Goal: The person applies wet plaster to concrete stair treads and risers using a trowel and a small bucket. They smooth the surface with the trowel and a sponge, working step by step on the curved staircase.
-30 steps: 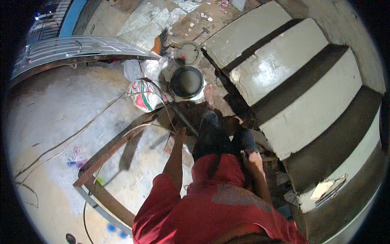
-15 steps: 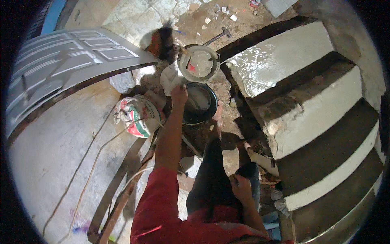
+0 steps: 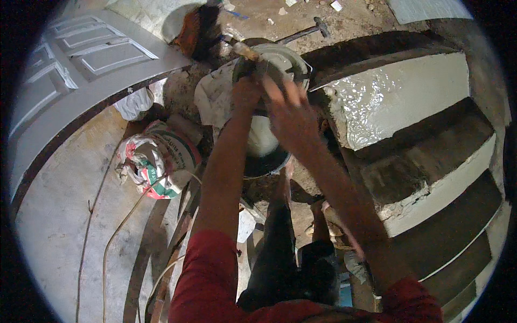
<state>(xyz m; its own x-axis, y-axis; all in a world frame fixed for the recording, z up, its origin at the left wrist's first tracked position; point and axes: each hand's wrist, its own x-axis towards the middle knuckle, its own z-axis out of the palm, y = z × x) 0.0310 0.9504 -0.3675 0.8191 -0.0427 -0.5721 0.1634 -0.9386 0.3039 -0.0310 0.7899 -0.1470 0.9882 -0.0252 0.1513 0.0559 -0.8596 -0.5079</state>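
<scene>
A grey bucket [image 3: 306,81] stands ahead of me, with a wooden handle [image 3: 246,51] by its left rim. My left hand [image 3: 247,92] is closed at the bucket's near left side; what it grips is hidden. Over the same bucket is my right hand [image 3: 293,116], blurred, its fingers stretched out and apart, close beside the left. A dark flat shape shows between the two hands, too smeared to name. Just nearer is a black tub [image 3: 272,171] with pale liquid [image 3: 261,137] in it, partly covered by my forearms. A pale, crumpled sack-like piece [image 3: 210,94] lies left of the bucket.
Steps [image 3: 398,97] coated with wet, pale plaster rise on the right. A hammer [image 3: 304,33] lies beyond the bucket. On the left are a panelled door [image 3: 102,46], an opened printed sack [image 3: 175,145], a white plastic bag [image 3: 134,105] and a cable [image 3: 116,231] along the floor.
My right hand has come up from beside my leg to the grey bucket. The left hand has moved forward from beside the black tub to the bucket. The view has shifted.
</scene>
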